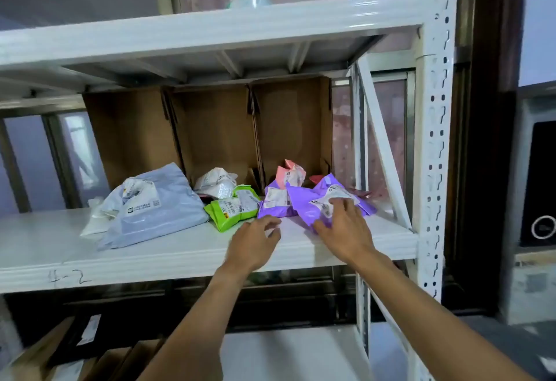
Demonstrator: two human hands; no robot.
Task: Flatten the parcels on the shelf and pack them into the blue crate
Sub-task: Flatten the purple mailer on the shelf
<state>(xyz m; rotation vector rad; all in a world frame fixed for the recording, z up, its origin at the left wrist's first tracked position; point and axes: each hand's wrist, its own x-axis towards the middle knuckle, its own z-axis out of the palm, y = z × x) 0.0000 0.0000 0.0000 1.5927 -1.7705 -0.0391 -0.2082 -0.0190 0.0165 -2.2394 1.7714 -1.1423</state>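
Observation:
Several soft parcels lie on the white shelf (168,248). A purple parcel (304,206) lies at the right; my right hand (343,227) rests on it with fingers spread over its label. A second purple parcel (275,204) sits just left of it. My left hand (255,243) hovers above the shelf's front with fingers loosely curled, holding nothing, near a green parcel (231,212). Further left lies a large pale blue parcel (162,209). A white parcel (215,183) and a pink parcel (290,174) sit behind. No blue crate is in view.
Open brown cardboard boxes (216,127) stand on their sides against the back of the shelf. The rack's white upright (433,145) and a diagonal brace (382,145) bound the right side. A tape roll (249,1) sits on the upper shelf. More cardboard boxes (60,359) lie below.

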